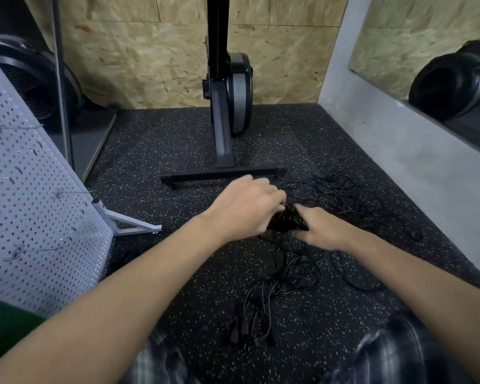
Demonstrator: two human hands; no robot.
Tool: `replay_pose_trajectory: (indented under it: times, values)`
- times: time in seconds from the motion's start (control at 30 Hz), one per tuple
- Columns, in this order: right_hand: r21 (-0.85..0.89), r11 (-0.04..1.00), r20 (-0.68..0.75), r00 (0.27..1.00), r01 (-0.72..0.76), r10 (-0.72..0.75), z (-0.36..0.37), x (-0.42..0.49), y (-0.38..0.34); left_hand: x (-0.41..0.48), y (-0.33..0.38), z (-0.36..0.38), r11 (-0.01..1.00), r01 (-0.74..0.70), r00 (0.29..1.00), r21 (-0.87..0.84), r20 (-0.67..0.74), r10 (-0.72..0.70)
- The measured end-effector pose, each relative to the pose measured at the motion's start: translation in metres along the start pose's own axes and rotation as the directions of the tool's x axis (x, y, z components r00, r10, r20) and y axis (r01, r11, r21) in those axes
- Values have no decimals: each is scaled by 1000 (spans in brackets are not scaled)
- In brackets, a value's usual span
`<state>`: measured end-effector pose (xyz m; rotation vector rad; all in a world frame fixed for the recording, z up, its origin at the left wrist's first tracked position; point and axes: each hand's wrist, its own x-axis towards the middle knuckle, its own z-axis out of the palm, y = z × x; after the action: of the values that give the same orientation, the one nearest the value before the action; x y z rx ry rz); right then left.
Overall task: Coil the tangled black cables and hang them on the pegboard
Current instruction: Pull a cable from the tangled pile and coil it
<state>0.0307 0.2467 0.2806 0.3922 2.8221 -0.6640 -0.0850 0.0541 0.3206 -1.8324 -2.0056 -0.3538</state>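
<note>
A tangle of thin black cables (341,195) sprawls over the speckled black floor, right of centre. More loops and a bunch of black plugs (250,332) lie nearer to me. My left hand (244,206) and my right hand (320,227) meet over the pile, and both grip a dark bundle of cable (287,218) between them. The white pegboard (39,206) stands tilted at the left, with thin wire hooks (72,193) sticking out of it.
A black exercise machine (227,106) stands upright ahead, its floor bar (222,174) just beyond my hands. The pegboard's white foot (130,224) juts onto the floor. A grey wall with a mirror (427,65) runs along the right. My knees show at the bottom.
</note>
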Motion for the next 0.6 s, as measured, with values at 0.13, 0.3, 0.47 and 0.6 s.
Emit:
replay_pose_trajectory:
  times: [0.13,0.3,0.47,0.6]
  values:
    - [-253,962,81,993,99,-81,3,-6,-23,-4,-25,7,994,109,994,-9,-10,-110]
    - [-561,814,112,988,150,-105,-7,-11,-32,-10,-42,11,997,70,992,-33,111,-66]
    - [-453,862,182,970,226,-158,-14,-17,-29,-7,-38,17,999,6,1000,46,-21,-5]
    - [-29,960,157,950,279,-272,-18,-23,-21,-15,-50,23,994,99,994,-43,-35,-101]
